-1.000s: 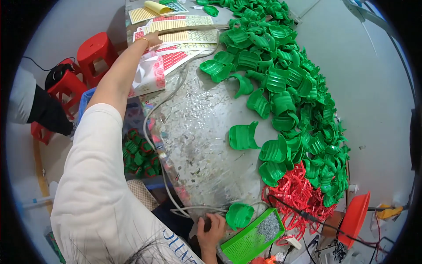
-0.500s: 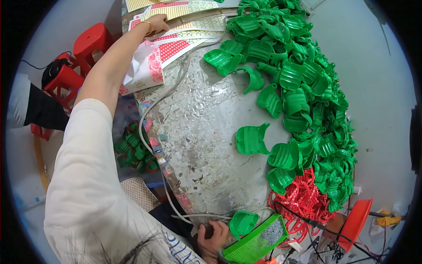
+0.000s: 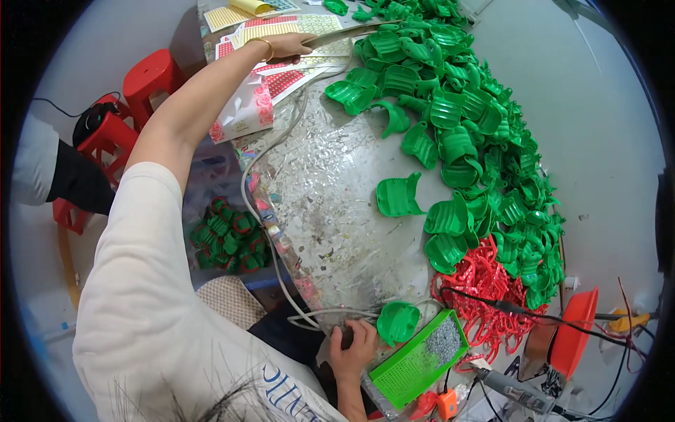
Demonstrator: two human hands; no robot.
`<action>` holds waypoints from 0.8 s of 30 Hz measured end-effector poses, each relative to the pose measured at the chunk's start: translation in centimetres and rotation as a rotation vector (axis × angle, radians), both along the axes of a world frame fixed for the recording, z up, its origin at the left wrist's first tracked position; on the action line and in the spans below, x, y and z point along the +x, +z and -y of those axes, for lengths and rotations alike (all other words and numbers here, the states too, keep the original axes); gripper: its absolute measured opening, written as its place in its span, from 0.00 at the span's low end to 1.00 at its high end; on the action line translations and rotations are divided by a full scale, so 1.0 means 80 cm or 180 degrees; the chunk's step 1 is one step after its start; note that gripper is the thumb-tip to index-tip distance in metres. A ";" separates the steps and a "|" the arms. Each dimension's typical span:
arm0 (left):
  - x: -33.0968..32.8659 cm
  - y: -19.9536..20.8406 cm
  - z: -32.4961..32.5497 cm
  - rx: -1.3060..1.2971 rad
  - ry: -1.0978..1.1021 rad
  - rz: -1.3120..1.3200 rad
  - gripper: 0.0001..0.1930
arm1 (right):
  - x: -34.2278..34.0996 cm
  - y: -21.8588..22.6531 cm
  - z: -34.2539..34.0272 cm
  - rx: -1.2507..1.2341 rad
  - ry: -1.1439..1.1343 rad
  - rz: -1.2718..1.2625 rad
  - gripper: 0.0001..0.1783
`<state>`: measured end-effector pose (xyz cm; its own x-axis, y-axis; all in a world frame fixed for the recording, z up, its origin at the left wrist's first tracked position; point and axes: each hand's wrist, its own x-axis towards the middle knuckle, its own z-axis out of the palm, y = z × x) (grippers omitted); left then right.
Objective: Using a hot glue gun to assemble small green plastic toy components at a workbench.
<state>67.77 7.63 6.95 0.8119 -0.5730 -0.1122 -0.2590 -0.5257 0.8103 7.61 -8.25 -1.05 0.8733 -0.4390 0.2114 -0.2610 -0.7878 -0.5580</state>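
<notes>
My left hand (image 3: 290, 46) reaches to the far end of the table, its fingers closed on one end of a long, thin, brownish-grey strip (image 3: 344, 33). The strip points right, over the patterned sheets (image 3: 285, 81) with red and yellow prints. Near the front edge my right hand (image 3: 354, 349) rests with fingers loosely bent and thumb apart; nothing shows in it. A single curved green plastic piece (image 3: 399, 323) lies just right of its fingertips, and a grey cable (image 3: 246, 184) runs close by.
A heap of green plastic pieces (image 3: 464, 148) fills the table's right side. Red straps (image 3: 485, 281), a green basket (image 3: 394, 383) of small metal parts and a soldering-iron-like tool (image 3: 513, 390) lie at front right. A floral tissue box (image 3: 246, 116) and red stools (image 3: 151, 77) stand left.
My left hand has moved right and now holds the strip, raised off the sheets. The view has shifted slightly. My right hand stays beside the single green piece.
</notes>
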 end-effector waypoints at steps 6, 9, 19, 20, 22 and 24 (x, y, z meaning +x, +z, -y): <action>-0.034 -0.003 -0.020 0.0563 -0.0308 0.0535 0.24 | 0.002 0.003 -0.001 0.0007 0.0066 0.0174 0.15; -0.074 0.002 -0.013 0.0753 -0.0405 0.0636 0.31 | 0.000 0.002 0.002 -0.0090 0.0033 0.0223 0.14; -0.231 0.048 -0.049 0.1265 -0.0492 0.0502 0.33 | -0.005 -0.009 0.004 -0.0034 0.0114 0.0534 0.13; -0.245 0.048 -0.053 0.1275 -0.0495 0.0504 0.33 | -0.005 -0.010 0.004 -0.0024 0.0111 0.0537 0.13; -0.270 0.043 -0.066 0.1229 -0.0491 0.0539 0.32 | -0.005 -0.010 0.004 -0.0062 0.0090 0.0578 0.12; -0.295 0.023 -0.089 0.1140 -0.0515 0.0642 0.31 | -0.004 -0.009 0.002 -0.0045 0.0107 0.0591 0.12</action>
<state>44.16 14.72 8.82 0.7410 -0.6482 -0.1754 -0.4953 -0.7039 0.5091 7.29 -8.45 -1.81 0.8327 -0.4061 0.3763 -0.1279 -0.8024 -0.5829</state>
